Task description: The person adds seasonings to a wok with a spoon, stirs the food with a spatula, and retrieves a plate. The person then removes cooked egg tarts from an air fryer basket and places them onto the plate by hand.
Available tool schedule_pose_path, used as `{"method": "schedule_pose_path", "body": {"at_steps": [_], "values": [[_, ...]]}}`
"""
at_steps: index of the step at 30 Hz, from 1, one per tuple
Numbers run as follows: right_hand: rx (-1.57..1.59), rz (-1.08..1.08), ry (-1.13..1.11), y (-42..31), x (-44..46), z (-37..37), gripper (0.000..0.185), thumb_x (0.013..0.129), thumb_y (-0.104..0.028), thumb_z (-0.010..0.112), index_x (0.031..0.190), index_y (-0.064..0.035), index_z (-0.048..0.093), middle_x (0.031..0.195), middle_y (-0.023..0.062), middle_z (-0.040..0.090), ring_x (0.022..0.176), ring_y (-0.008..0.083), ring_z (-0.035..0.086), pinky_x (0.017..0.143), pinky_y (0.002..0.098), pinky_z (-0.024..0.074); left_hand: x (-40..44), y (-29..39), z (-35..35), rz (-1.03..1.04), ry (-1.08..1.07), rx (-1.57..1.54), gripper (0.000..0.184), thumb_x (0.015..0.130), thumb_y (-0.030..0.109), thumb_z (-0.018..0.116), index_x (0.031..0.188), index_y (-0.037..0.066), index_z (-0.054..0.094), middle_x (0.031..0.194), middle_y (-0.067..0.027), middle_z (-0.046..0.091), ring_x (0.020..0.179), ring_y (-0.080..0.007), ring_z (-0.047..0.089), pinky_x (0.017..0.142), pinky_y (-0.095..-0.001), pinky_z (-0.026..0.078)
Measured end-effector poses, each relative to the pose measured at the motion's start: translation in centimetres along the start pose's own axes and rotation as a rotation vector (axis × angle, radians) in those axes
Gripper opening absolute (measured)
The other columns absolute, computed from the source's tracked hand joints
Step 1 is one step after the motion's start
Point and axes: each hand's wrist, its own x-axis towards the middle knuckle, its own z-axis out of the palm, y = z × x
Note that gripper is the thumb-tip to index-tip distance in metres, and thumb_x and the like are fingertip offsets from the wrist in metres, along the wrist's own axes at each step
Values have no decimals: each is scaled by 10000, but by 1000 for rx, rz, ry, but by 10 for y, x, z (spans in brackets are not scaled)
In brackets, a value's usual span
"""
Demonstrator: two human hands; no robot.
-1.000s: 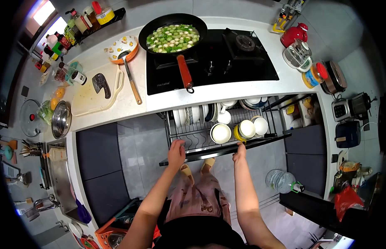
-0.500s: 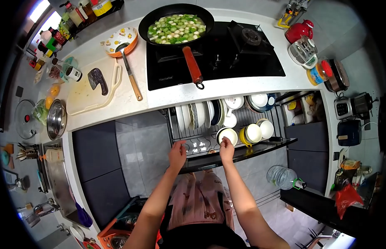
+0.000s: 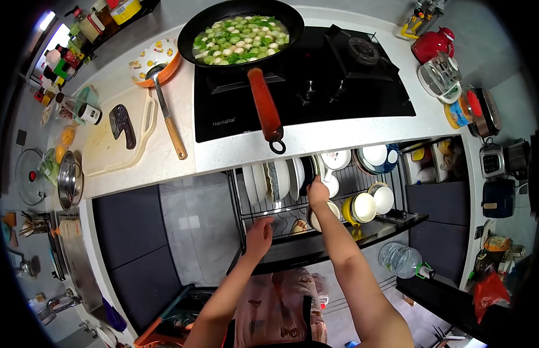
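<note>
Below the counter, a pulled-out wire dish drawer (image 3: 241,223) holds plates and bowls. My right hand (image 3: 319,192) reaches in at the lower edge of the upright plates (image 3: 319,167), beside a small white bowl (image 3: 332,187); its fingertips are partly hidden, so I cannot tell whether they grip a dish. Under my right forearm sits a round cream bowl (image 3: 328,216), partly covered. My left hand (image 3: 259,234) hovers over the drawer's front left part, fingers loosely apart, holding nothing. White dishes (image 3: 252,182) stand on edge beyond it.
Above the drawer, a black pan (image 3: 185,43) of chopped green and white food sits on the hob (image 3: 304,124), its red handle (image 3: 263,104) pointing toward me. A cleaver (image 3: 123,124) lies on the cutting board (image 3: 101,165), near a ladle (image 3: 174,136). A water jug (image 3: 397,259) stands at right.
My right hand has moved deeper into the drawer, from the front cream bowl to the upright plates. My left hand has moved slightly right and down in view. The camera view has shifted closer.
</note>
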Motion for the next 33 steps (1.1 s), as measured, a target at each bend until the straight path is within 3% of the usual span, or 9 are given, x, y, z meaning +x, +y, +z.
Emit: {"method": "schedule_pose_path", "body": {"at_steps": [7,14,21,26,27,29,31,33], "values": [[-119,-139,27,-14,2,-35,332,707,-241,608,891,14,504,637,147,616,595,310,612,544,394,496,3,9,-3,-29,-55,16,184,798,33,511,969,78,560,812,-94,564,585,-218,535,540,-311,423],[-140,-35,-70,-27,-22,-95,357,703,-255,628,920,16,543,754,163,636,690,299,630,627,375,512,20,35,0,20,-104,-9,204,792,24,515,985,80,552,856,-99,579,658,-217,585,570,-300,467],[-72,85,-5,5,-83,-147,355,685,-269,638,879,16,553,746,174,630,695,314,624,629,393,508,21,67,12,87,-165,-19,195,798,21,513,982,72,550,920,-101,588,699,-224,600,597,-299,488],[320,301,283,71,-145,-194,303,655,-240,620,718,50,563,638,227,580,694,378,591,653,430,469,23,105,50,207,-291,-53,179,804,17,506,970,58,559,898,-102,584,693,-221,592,587,-297,484],[353,295,350,86,-158,-203,243,669,-195,616,696,34,539,602,200,578,586,323,603,573,400,474,22,118,61,228,-317,-58,176,804,16,505,968,53,560,891,-104,582,692,-221,591,586,-298,483],[774,453,324,117,-179,-219,156,698,-105,590,669,15,494,555,135,561,444,224,573,451,339,455,19,149,83,275,-384,-112,178,799,9,508,966,41,560,869,-119,567,702,-229,584,590,-305,481],[961,489,431,149,-194,-227,112,719,-54,557,670,2,473,538,86,535,399,165,539,394,291,425,17,198,101,260,-475,-84,186,791,17,520,972,34,558,902,-143,551,748,-248,579,634,-322,481],[1104,516,532,184,-203,-242,106,731,-28,539,668,-7,456,518,55,510,384,136,526,366,265,409,14,224,143,475,-278,3,224,783,34,536,1007,25,542,962,-168,526,786,-272,560,684,-342,467]]}}
